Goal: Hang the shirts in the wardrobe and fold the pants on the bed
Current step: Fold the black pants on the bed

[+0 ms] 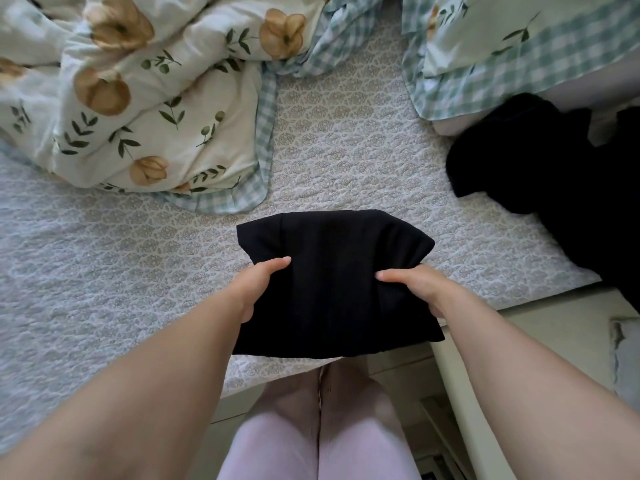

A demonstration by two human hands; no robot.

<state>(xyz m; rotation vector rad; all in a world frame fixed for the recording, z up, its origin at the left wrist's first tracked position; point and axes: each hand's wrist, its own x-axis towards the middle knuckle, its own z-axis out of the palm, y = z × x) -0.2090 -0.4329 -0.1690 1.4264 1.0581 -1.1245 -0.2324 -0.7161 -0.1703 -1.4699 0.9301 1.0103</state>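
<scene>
**Head view: closing stage of folding 1 pair of pants.** The folded pants (332, 289) form a compact black rectangle of several layers at the near edge of the bed (346, 150). Their near hem overhangs the mattress above the person's knees. Whether the bundle rests on the cover or is lifted just clear of it cannot be told. That the garment is pants is judged from the task, since no waistband or leg shows.

The left hand (258, 289) grips the left side and the right hand (414, 289) grips the right side. On each hand the thumb lies flat on top and the fingers are hidden beneath the cloth, so each hand pinches the layers between thumb and fingers.

A 2nd heap of black clothing (554, 161) lies unfolded at the right edge of the bed, near the pillow (519, 46). The flowered duvet (138, 98) is bunched at the far left.

**Technique.**
- Keep both grips level so the layers do not slide apart.
- Set the bundle wholly on the flat cover, away from the edge, far side first.
- Draw the fingers out from beneath 1 hand at a time.
- Smooth the top with flat palms, from the centre outward.
- Square the far right corner, which bulges slightly.

Cloth this soft would probably slump if dropped.
</scene>
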